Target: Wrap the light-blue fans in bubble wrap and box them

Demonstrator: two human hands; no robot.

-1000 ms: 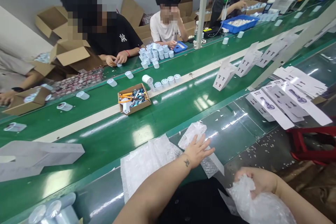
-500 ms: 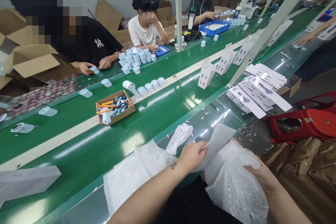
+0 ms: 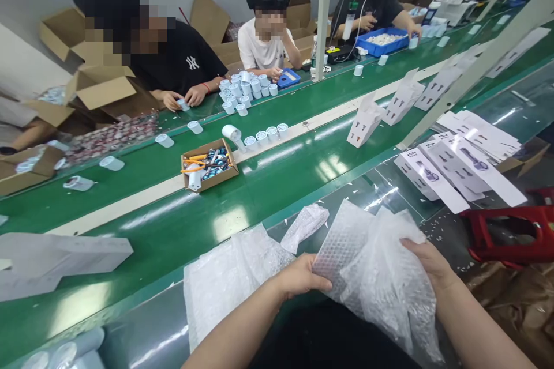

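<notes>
Between my hands is a crumpled bundle of bubble wrap (image 3: 389,277), held over the near edge of the bench. My left hand (image 3: 303,277) pinches the flat left edge of a sheet, thumb in front and fingers behind. My right hand (image 3: 428,262) grips the bunched right side, and some of its fingers are hidden behind the plastic. A small rolled piece of bubble wrap (image 3: 305,226) lies on the bench just beyond my left hand. Flat sheets of bubble wrap (image 3: 234,277) are spread to the left, partly under my left forearm.
Beyond the bench runs a green conveyor belt (image 3: 277,184) carrying a cardboard box (image 3: 219,180) of tools and parts, plus white cartons (image 3: 366,121). Flat printed cartons (image 3: 450,167) lie right, near a slanted post (image 3: 470,78) and red stool (image 3: 511,225). Several people work across the belt.
My left hand has shifted down and left along the bubble wrap, whose sheet now shows wider between my hands. The view has turned left, and white cylinders have come into view at lower left.
</notes>
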